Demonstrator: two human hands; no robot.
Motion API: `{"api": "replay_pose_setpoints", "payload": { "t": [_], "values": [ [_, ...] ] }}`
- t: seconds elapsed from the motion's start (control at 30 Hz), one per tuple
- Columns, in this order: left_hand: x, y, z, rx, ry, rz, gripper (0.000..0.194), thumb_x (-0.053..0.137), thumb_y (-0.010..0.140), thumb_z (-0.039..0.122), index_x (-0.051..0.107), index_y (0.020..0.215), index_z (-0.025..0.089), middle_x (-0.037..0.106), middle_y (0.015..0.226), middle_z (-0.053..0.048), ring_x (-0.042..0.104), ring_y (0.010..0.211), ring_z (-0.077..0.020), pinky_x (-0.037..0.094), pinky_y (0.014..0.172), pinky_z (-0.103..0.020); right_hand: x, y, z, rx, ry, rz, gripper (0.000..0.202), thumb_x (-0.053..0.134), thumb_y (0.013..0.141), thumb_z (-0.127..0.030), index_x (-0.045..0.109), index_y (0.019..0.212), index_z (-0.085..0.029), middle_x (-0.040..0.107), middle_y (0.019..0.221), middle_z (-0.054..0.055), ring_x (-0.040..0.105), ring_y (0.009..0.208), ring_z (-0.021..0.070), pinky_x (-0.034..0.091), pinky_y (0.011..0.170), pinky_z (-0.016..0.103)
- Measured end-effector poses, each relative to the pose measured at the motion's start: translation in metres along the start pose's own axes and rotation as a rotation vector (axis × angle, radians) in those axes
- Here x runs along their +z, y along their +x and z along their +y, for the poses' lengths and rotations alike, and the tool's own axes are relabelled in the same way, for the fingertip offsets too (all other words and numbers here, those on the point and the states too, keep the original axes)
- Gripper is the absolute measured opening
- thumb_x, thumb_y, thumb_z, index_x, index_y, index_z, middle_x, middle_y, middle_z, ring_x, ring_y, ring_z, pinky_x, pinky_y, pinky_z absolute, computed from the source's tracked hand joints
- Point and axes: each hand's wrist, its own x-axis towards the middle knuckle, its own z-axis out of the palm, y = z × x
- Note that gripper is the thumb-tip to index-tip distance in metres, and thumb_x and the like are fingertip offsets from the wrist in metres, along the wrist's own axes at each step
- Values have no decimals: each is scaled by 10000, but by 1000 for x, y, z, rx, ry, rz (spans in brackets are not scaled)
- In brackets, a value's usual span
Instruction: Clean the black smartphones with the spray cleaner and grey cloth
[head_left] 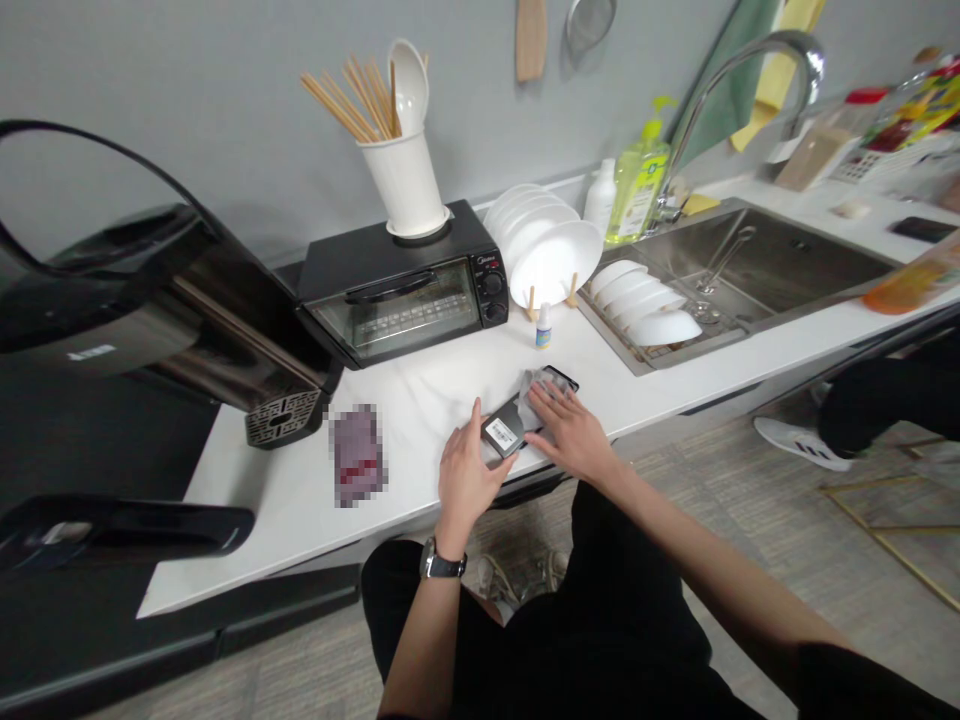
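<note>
A dark, flat, phone-like device (496,420) with a white barcode label lies at the counter's front edge. My left hand (466,475) grips its near left end, thumb along one side and fingers at the lower edge. On its far part my right hand (568,432) presses a crumpled light grey cloth (534,385), fingers spread over it. The palm side of that hand is hidden. Just behind them stands a small white spray bottle (543,328) with a blue label. To the left, a pixelated purplish item (358,455) lies on the counter.
A black toaster oven (405,290) carries a white utensil holder (409,185). Left stands a large black appliance (277,330). Plates (551,265) stand in a rack beside the sink (795,265); bowls (660,325) sit over it. Another person's shoe (802,442) shows at right.
</note>
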Motion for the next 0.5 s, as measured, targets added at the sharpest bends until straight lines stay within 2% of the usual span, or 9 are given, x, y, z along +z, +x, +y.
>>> {"api": "replay_pose_setpoints", "payload": {
  "t": [0.1, 0.13, 0.17, 0.23, 0.3, 0.37, 0.43, 0.5],
  "values": [
    [0, 0, 0, -18, 25, -10, 1038, 773, 879, 252, 141, 1703, 240, 662, 1429, -128, 629, 1286, -309, 500, 1114, -478, 0, -4, -7, -226, 105, -109, 807, 521, 1036, -644, 361, 1652, -147, 490, 1630, 156, 413, 1553, 316, 340, 1278, 575],
    [0, 0, 0, -15, 27, -10, 1043, 774, 874, 244, 141, 1703, 240, 662, 1427, -129, 630, 1285, -310, 502, 1112, -478, 0, -5, -7, -246, 117, -125, 778, 513, 1048, -624, 346, 1660, -175, 490, 1633, 139, 434, 1543, 301, 335, 1282, 570],
    [1, 1, -1, -9, 24, -6, 1050, 785, 871, 257, 143, 1702, 244, 662, 1427, -126, 629, 1290, -312, 499, 1116, -481, -1, -5, -3, -205, 104, -113, 739, 500, 1064, -590, 334, 1667, -196, 475, 1644, 134, 446, 1535, 300, 335, 1278, 583],
    [1, 1, -1, 8, 8, 1, 1070, 815, 865, 328, 149, 1700, 258, 664, 1425, -117, 623, 1299, -320, 486, 1130, -491, -2, -3, 6, -21, 25, -26, 700, 481, 1082, -537, 325, 1672, -195, 424, 1669, 159, 437, 1537, 339, 350, 1251, 637],
    [1, 1, -1, 10, 2, 6, 1071, 818, 870, 368, 149, 1700, 262, 666, 1423, -114, 622, 1298, -325, 481, 1133, -498, -1, -3, 10, 77, -27, 41, 757, 511, 1059, -572, 337, 1666, -156, 391, 1678, 197, 392, 1556, 386, 352, 1236, 668],
    [1, 1, -1, -2, 14, 2, 1056, 796, 878, 310, 139, 1703, 254, 663, 1426, -121, 624, 1295, -321, 487, 1126, -491, 1, -5, 3, -53, 20, -4, 830, 556, 1019, -640, 365, 1653, -140, 425, 1661, 194, 381, 1562, 381, 338, 1259, 635],
    [1, 0, -1, -16, 45, -3, 1043, 765, 873, 222, 136, 1705, 238, 662, 1421, -134, 633, 1280, -317, 504, 1106, -477, 1, -7, -8, -236, 104, -97, 797, 557, 1019, -651, 403, 1636, -171, 489, 1632, 150, 472, 1514, 331, 335, 1281, 581],
    [1, -1, -1, -9, 67, -5, 1042, 767, 870, 222, 143, 1703, 223, 663, 1413, -149, 638, 1271, -323, 515, 1091, -475, -2, -6, -13, -265, 131, -127, 694, 532, 1050, -604, 450, 1611, -204, 523, 1615, 113, 559, 1444, 294, 377, 1266, 547]
  ]
}}
